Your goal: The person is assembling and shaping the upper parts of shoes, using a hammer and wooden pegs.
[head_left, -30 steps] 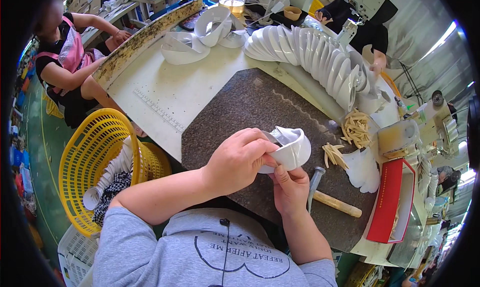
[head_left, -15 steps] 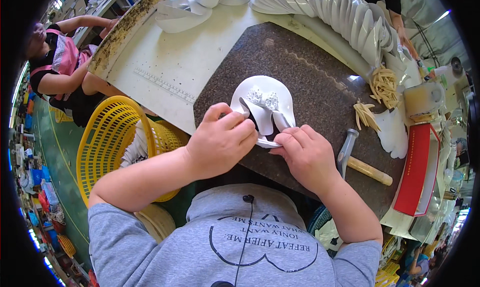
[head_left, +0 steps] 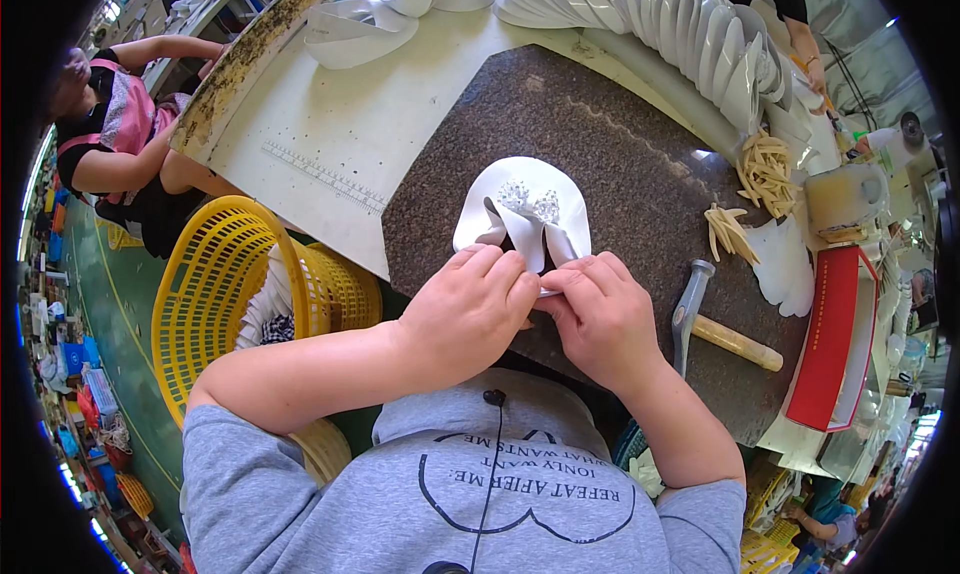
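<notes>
A curved white shoe upper [head_left: 563, 186] with two glittering silver ornaments lies on the dark speckled stone slab [head_left: 430, 164]. My left hand [head_left: 462, 304] is closed on its near edge, the fingertips bent over and partly hidden. Beside it, my right hand [head_left: 606, 314] pinches the same edge between thumb and fingers. Both hands almost meet at that edge, and the part between them is mostly covered. To the right of my right hand lies a hammer [head_left: 738, 342] with a wooden handle and a metal head.
Stacked white uppers [head_left: 640, 24] line the table's far side. Tan strips [head_left: 768, 169] lie in piles at right, near a red box [head_left: 828, 339] and a cloudy plastic container [head_left: 845, 199]. A yellow basket [head_left: 215, 274] stands at left. A person in a pink apron [head_left: 130, 124] sits beyond it.
My left hand has shifted down and right along the upper's near edge, closer to my right hand. The upper has turned slightly, and its left side now lies flatter.
</notes>
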Demonstrator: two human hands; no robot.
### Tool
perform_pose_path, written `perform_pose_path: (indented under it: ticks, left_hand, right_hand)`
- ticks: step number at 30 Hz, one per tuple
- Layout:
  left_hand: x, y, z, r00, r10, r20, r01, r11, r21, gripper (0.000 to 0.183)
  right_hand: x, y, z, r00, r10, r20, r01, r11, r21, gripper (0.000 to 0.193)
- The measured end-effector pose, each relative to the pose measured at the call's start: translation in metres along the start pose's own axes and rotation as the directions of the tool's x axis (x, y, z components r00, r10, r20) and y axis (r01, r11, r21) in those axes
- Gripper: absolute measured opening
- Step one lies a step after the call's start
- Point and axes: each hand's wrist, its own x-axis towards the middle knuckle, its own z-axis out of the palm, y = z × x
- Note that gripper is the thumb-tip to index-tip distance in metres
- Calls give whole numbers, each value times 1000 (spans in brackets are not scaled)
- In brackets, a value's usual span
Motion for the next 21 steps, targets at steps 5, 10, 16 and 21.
perform_pose_path:
  ticks: [5, 10, 16, 21]
  left_hand:
    - [10, -14, -37, 882, -464, -84, 319, 718, -619, 24]
    - [35, -27, -57, 796, -603, 53, 157, 120, -980, 28]
    - [35, -15, -51, 813, -573, 105, 129, 2, -992, 30]
    - [27, -18, -55, 798, -584, 147, 93, -122, -988, 33]
  right_hand:
    - [-4, 1, -9, 931, 135, -339, -43, 963, 266, 26]
    - [24, -2, -27, 956, -286, -68, 272, 947, -169, 45]
    - [55, -16, -35, 968, -145, 204, 210, 913, -350, 25]
    - [53, -16, -29, 992, -126, 2, 115, 900, -420, 20]
